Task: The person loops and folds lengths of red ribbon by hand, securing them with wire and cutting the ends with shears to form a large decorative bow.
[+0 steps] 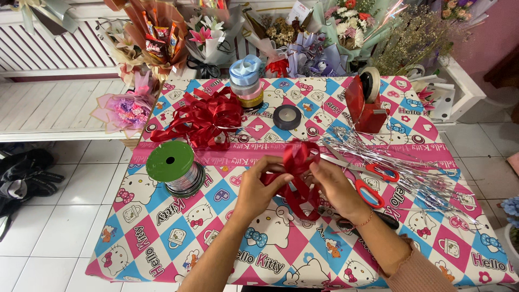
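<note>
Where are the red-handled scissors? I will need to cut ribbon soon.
In the head view, the scissors lie on the table just right of the right hand, beside the silver tinsel strands and in front of the red tape dispenser.

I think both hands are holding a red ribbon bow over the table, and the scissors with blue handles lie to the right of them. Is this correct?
Not quite: the scissors have red handles, not blue. The head view shows this. The rest holds: the left hand and the right hand hold the red ribbon bow over the table, and the scissors lie to their right.
</note>
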